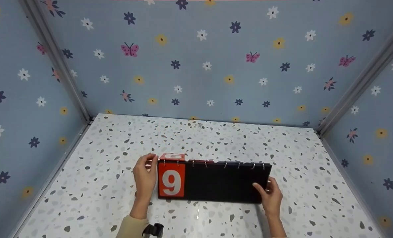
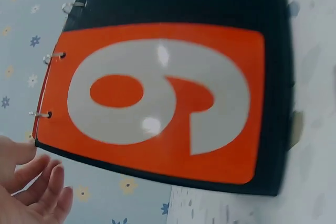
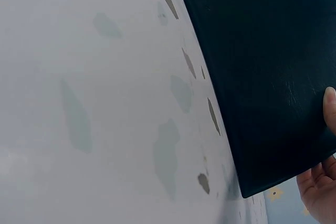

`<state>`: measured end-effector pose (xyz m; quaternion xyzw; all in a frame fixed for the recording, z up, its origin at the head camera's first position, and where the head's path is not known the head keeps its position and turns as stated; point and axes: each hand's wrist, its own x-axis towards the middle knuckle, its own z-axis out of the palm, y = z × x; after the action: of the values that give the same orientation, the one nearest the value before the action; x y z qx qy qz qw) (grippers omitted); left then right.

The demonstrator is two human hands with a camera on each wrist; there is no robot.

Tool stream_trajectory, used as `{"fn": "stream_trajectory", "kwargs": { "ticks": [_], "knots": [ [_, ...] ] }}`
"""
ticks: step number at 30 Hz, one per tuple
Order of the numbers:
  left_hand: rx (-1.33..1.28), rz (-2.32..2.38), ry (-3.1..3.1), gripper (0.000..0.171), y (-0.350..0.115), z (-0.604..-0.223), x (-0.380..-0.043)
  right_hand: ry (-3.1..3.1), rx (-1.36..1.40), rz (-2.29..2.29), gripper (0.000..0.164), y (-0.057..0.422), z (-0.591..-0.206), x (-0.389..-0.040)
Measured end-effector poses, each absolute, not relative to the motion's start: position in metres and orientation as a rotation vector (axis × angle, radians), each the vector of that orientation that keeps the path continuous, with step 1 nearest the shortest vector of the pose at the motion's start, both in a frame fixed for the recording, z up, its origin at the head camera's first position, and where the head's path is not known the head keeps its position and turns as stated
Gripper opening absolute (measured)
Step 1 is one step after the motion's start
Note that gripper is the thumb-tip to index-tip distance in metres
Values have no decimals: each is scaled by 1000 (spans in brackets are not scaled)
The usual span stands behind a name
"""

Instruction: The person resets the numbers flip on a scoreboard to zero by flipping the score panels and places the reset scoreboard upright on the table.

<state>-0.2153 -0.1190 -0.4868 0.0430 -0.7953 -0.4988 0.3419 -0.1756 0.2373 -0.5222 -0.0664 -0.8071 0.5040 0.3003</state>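
Note:
A black flip scoreboard (image 1: pixel 222 183) stands on its long edge, with metal rings along its top. An orange-red card (image 1: pixel 171 191) with a white 9 hangs at its left end. Another red number card (image 1: pixel 172 156) is folded back over the top edge. My left hand (image 1: pixel 145 172) is at the upper left corner, thumb and forefinger pinching near the folded card; the thumb (image 2: pixel 18 151) reaches the corner in the left wrist view. At the right end, my right hand (image 1: pixel 271 197) grips the board, thumb (image 3: pixel 329 109) on the front and the other fingers behind.
The speckled white tabletop (image 1: pixel 117 142) spreads around the board. Blue floral panels (image 1: pixel 203 82) enclose it at the back and both sides, with grey metal posts (image 1: pixel 56 59) in the corners. A black strap (image 1: pixel 153 229) sits on the left sleeve.

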Motion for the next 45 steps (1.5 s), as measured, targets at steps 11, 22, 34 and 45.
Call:
{"fn": "stream_trajectory", "kwargs": {
  "ticks": [11, 22, 34, 45],
  "knots": [
    [174, -1367, -1913, 26, -95, -520, -181, -2156, -191, 1333, 32, 237, -520, -177],
    [287, -1404, -1966, 34, -84, -536, -174, -2154, -208, 1342, 33, 237, -521, -175],
    [282, -1667, -1924, 26, -88, -537, -169, -2137, -200, 1344, 32, 236, -522, -175],
    [248, -1953, -1887, 17, -111, -502, -158, -2126, -195, 1367, 32, 238, -523, -177]
  ]
}}
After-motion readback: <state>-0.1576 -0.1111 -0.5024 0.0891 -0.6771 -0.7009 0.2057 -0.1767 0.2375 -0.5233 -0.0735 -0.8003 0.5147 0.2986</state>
